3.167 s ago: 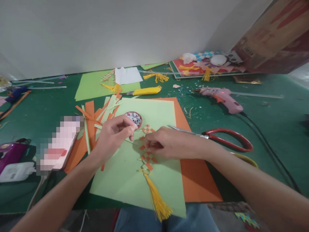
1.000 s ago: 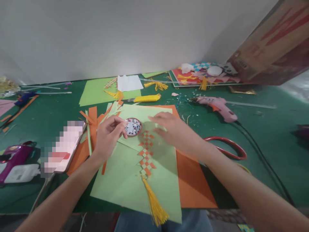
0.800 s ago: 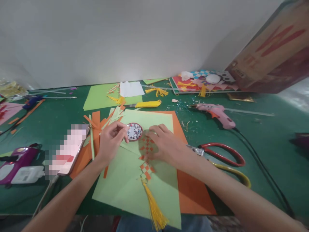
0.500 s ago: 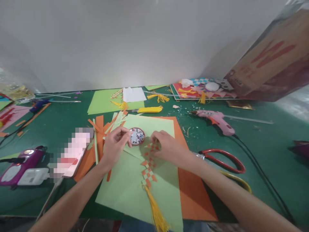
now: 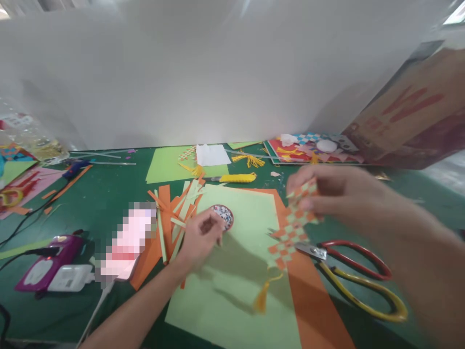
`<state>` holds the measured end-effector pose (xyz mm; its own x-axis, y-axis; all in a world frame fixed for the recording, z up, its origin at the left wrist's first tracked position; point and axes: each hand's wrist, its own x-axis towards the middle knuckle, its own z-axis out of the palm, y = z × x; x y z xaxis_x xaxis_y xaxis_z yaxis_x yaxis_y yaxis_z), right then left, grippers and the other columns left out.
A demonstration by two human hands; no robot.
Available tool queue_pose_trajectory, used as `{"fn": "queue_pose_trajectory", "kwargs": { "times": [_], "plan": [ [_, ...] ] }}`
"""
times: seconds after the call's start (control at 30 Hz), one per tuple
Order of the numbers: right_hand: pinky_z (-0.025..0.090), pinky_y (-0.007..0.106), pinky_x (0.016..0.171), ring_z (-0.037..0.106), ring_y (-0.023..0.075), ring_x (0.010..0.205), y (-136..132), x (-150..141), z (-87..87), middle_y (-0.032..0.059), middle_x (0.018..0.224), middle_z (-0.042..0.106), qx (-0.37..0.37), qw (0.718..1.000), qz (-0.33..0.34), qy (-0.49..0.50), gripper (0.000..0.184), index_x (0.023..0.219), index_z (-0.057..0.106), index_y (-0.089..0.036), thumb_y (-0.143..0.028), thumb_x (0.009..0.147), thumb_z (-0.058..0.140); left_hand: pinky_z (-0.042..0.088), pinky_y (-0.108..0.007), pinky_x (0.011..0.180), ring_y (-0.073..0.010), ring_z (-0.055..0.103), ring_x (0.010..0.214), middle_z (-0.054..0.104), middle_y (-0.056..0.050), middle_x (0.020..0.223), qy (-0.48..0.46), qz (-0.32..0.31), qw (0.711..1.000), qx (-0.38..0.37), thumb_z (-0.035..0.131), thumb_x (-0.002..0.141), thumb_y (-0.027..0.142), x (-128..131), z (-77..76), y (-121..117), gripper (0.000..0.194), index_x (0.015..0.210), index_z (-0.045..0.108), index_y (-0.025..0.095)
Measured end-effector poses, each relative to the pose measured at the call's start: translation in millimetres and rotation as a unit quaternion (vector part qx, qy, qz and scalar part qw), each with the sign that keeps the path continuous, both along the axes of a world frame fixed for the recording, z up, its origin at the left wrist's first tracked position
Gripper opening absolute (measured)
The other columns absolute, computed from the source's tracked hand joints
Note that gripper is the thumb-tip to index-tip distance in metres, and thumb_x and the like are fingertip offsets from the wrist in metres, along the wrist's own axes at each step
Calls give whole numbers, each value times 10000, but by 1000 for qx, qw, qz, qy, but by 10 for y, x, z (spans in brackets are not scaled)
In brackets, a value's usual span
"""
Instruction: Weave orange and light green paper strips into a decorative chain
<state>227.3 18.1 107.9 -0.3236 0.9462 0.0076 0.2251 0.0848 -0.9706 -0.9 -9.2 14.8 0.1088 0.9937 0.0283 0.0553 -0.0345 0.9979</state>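
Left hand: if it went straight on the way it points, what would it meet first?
Probably the round, red-rimmed dish: the left hand overlaps its edge in the picture, though whether it touches or hovers above is unclear.

Woven strip (image 5: 289, 237) blurred; phone screen (image 5: 127, 242) pixelated; orange sheet (image 5: 316, 300) cropped.

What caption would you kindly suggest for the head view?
Right hand holding a woven strip, yellow tassel dangling, above green paper.

The bare left hand (image 5: 201, 236) is holding a close pinch, the bare left forearm (image 5: 148, 300) slanting up from below it. Higher and well apart, the bare right hand (image 5: 336, 188) is pinching too, the blurred right forearm (image 5: 417, 242) reaching in from its right.
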Motion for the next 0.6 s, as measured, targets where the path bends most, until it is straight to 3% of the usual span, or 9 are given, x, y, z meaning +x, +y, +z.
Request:
{"fn": "queue_pose_trajectory", "kwargs": {
  "times": [0.1, 0.17, 0.27, 0.4, 0.53, 0.6],
  "plan": [
    [266, 204, 379, 432, 55, 441, 275, -79, 287, -36, 521, 509, 83, 992, -86, 29, 171, 629, 596, -175, -236, 601, 753, 368, -175, 410, -64, 427, 413, 451, 48, 492, 0, -108, 994, 1, 536, 688, 200, 32, -27, -66, 98, 603, 509, 158],
    [275, 183, 397, 443, 33, 461, 581, -225, 400, -52, 538, 513, 116, 985, -104, 78, 161, 613, 563, -161, -132, 624, 721, 345, -154, 432, -61, 448, 459, 478, 30, 515, 43, -148, 985, 76, 528, 666, 135, 42, -71, -99, 84, 585, 514, 148],
    [328, 178, 434, 511, 42, 526, 1131, -553, 428, -53, 570, 542, 119, 987, -50, 98, 125, 692, 555, -142, -49, 721, 633, 347, -135, 457, -53, 468, 468, 489, 31, 514, 67, -166, 974, 142, 523, 628, 75, 42, -139, -121, 73, 595, 517, 140],
    [370, 168, 445, 510, 37, 512, 1846, -1058, 280, -44, 602, 565, 32, 993, 45, 107, 109, 733, 568, -143, -48, 772, 605, 348, -128, 461, -53, 470, 471, 488, 28, 521, 73, -167, 973, 138, 509, 611, 60, 33, -187, -111, 83, 600, 510, 141],
    [433, 177, 487, 558, 68, 572, 2416, -1480, 6, 1, 682, 608, -3, 996, 39, 76, 112, 691, 584, -162, -95, 765, 634, 345, -133, 450, -53, 442, 449, 463, 34, 505, 58, -183, 976, 102, 504, 599, 53, 38, -211, -103, 97, 597, 496, 150],
    [475, 208, 546, 577, 90, 592, 2615, -1614, -159, 15, 681, 609, 25, 999, 23, 26, 143, 654, 572, -169, -97, 760, 635, 342, -137, 449, -58, 440, 453, 465, 34, 506, 60, -174, 977, 106, 506, 576, 54, 40, -213, -105, 104, 596, 491, 155]
  ]
}}
